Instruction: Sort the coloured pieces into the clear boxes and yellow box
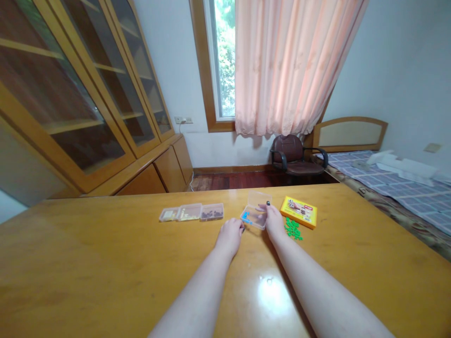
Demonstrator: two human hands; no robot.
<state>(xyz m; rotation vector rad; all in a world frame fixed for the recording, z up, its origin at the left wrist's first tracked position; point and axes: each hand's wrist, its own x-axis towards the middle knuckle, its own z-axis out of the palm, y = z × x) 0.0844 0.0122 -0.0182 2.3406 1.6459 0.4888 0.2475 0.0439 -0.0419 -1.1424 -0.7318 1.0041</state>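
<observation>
A small clear box point(254, 218) is set on the counter point(105, 263), a little right of its middle and towards the far edge, with its hinged lid point(260, 197) raised upright behind it. A few blue pieces point(246, 218) are seen in its left end.

The right hand point(274, 221) is laid against the right side of the box, one finger with a dark nail stretched up to the foot of the lid. The grip is loose and part-spread – whether the box is truly clasped cannot be told. The left hand point(230, 233) is placed just beside the near-left corner of the box, its fingers curled inward. Whether anything is pinched in that grip cannot be told either.

Just right of the right hand a scatter of green pieces point(293, 230) is spread on the wood, and beyond it a flat yellow box point(299, 212) is laid. To the left, apart from the hands, three small closed boxes point(190, 212) are lined up side by side – the rightmost holding dark bits.

Behind the counter a brown office chair point(294, 155) is stood beneath a pink curtain point(289, 65). A bed point(405, 188) is seen at the right, a glass-fronted cabinet point(70, 94) at the left.
</observation>
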